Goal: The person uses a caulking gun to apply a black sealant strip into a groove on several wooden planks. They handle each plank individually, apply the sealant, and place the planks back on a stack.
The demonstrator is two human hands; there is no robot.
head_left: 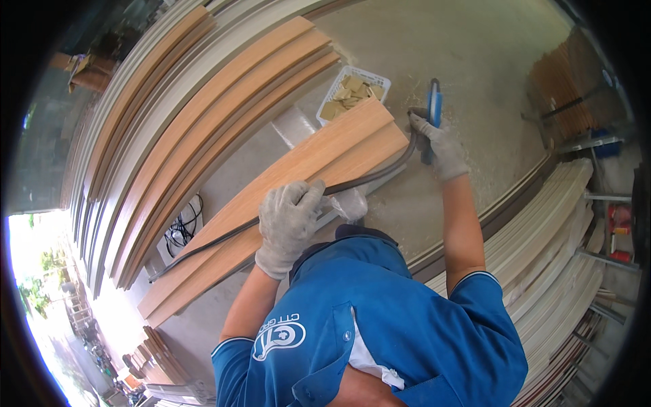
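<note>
Grey work gloves cover both of my hands. My left hand (288, 220) is closed round a long dark hose (369, 178) above a light-brown wooden board (319, 152). On the right, my raised right hand (444, 149) grips a blue hand-held tool (435, 105) with a dark edge, seen side-on; it looks like a sander. The hose runs from beside that tool, across the board, past my left hand and down to the board's lower left. A second board (369, 152) lies alongside the first. My fingers partly hide the tool's grip.
A white plastic basket (327, 102) of tan pieces stands beyond the boards. Long boards (203, 88) lie in rows at the left. Pale planks (536, 251) are stacked at the right, near metal racks. Black cables (182, 230) lie coiled on the floor. Dust marks the floor.
</note>
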